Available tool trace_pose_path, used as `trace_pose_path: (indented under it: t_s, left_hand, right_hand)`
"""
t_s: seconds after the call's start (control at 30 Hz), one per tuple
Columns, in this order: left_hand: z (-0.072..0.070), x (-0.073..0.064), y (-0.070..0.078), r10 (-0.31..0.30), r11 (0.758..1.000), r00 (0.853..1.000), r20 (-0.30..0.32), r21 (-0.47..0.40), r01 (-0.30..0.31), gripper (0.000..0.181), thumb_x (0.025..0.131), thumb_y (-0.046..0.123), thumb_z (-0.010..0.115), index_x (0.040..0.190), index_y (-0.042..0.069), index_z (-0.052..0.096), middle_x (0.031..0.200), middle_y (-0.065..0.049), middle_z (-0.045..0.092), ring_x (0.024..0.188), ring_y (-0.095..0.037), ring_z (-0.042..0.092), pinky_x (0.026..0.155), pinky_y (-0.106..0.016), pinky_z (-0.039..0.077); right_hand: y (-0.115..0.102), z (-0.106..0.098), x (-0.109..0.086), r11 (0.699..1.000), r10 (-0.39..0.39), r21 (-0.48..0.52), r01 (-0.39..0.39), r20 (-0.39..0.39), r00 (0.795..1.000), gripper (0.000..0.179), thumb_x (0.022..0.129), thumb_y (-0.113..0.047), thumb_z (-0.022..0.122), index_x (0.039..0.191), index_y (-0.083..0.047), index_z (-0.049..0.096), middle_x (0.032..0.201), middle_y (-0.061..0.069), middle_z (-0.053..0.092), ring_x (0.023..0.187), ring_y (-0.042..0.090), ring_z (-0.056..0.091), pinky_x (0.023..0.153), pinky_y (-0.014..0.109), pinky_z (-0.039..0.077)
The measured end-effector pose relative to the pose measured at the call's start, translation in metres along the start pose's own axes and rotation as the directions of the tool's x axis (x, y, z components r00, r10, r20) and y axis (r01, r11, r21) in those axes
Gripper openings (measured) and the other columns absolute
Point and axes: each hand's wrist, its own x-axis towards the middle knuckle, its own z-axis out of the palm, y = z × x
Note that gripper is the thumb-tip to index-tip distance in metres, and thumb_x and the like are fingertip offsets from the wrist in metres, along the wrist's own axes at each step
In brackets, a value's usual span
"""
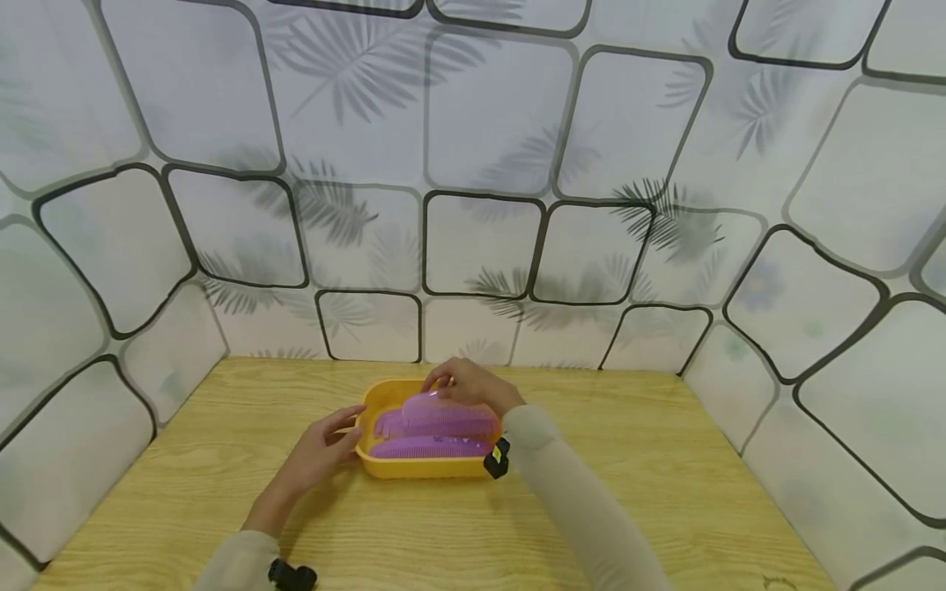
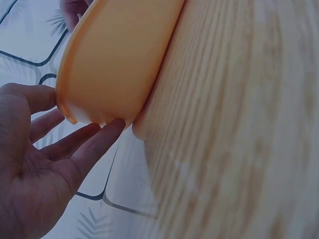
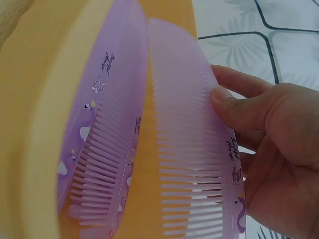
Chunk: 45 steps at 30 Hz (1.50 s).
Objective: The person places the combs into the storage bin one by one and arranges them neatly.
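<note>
A purple comb [image 3: 187,99], printed along its spine, is pinched at the spine between the thumb and fingers of my right hand [image 1: 473,386]. It tilts over the yellow plastic basket [image 1: 421,469], its teeth towards the other combs. Two more purple combs lie inside: a front comb [image 1: 414,450] near the front wall and another comb [image 1: 473,425] behind it. At the basket's left end, my left hand [image 1: 325,443] touches the outer wall and rim with spread, fairly straight fingers [image 2: 97,149]. Its palm stays off the wall.
The basket stands on a wood-grain table [image 1: 414,533]. Behind it and at both sides rise pale panels [image 1: 480,246] with dark rounded squares and leaf prints. A small black device [image 1: 497,458] sits on the right wrist, overlapping the basket's front right corner in the head view.
</note>
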Motion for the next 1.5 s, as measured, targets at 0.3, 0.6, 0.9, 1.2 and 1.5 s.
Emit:
trace_pose_path:
  t_s: [0.3, 0.6, 0.9, 1.2, 1.5]
  left_hand:
    - [0.0, 0.0, 0.0, -0.004, 1.0, 1.0, 0.001, 0.002, 0.004, 0.052, 0.107, 0.015, 0.056, 0.153, -0.005, 0.043, 0.149, -0.039, 0.045, 0.127, -0.05, 0.06, 0.087, -0.037, 0.065]
    - [0.0, 0.0, -0.001, 0.002, 1.0, 1.0, 0.007, -0.007, -0.002, 0.051, 0.107, 0.013, 0.056, 0.153, -0.005, 0.042, 0.148, -0.04, 0.045, 0.126, -0.05, 0.06, 0.086, -0.037, 0.065]
    - [0.0, -0.001, 0.001, 0.002, 1.0, 1.0, 0.015, -0.003, -0.002, 0.052, 0.108, 0.014, 0.055, 0.153, -0.005, 0.041, 0.148, -0.04, 0.045, 0.127, -0.051, 0.06, 0.087, -0.037, 0.065]
    - [0.001, -0.002, 0.005, -0.025, 1.0, 1.0, -0.001, 0.014, 0.025, 0.051, 0.107, 0.014, 0.056, 0.153, -0.004, 0.043, 0.15, -0.039, 0.044, 0.128, -0.051, 0.059, 0.088, -0.038, 0.065]
    - [0.001, -0.002, 0.005, -0.037, 0.999, 0.999, -0.003, 0.021, 0.037, 0.052, 0.107, 0.015, 0.056, 0.154, -0.003, 0.042, 0.151, -0.038, 0.044, 0.129, -0.05, 0.059, 0.089, -0.038, 0.065]
  right_hand:
    - [-0.002, 0.001, 0.007, 0.999, 0.046, -0.02, -0.045, 0.023, 0.999, 0.028, 0.099, 0.005, 0.059, 0.115, -0.01, 0.078, 0.124, 0.015, 0.072, 0.114, 0.03, 0.068, 0.094, 0.037, 0.06]
    - [-0.004, 0.003, 0.015, 0.993, 0.114, 0.004, -0.115, 0.053, 0.992, 0.03, 0.098, 0.006, 0.06, 0.115, -0.01, 0.078, 0.131, 0.016, 0.069, 0.12, 0.03, 0.064, 0.099, 0.04, 0.057]
    - [-0.004, 0.006, 0.022, 0.99, 0.135, 0.019, -0.137, 0.064, 0.989, 0.028, 0.098, 0.004, 0.062, 0.114, -0.011, 0.079, 0.133, 0.013, 0.069, 0.122, 0.029, 0.063, 0.103, 0.041, 0.055]
    - [-0.012, 0.011, 0.03, 0.983, 0.179, 0.018, -0.181, 0.087, 0.98, 0.027, 0.098, 0.002, 0.064, 0.112, -0.015, 0.079, 0.122, 0.01, 0.074, 0.113, 0.023, 0.066, 0.098, 0.034, 0.057]
    - [-0.012, 0.017, 0.035, 0.984, 0.174, -0.046, -0.17, 0.088, 0.981, 0.027, 0.096, 0.003, 0.066, 0.113, -0.014, 0.079, 0.12, 0.011, 0.074, 0.113, 0.023, 0.067, 0.096, 0.032, 0.058]
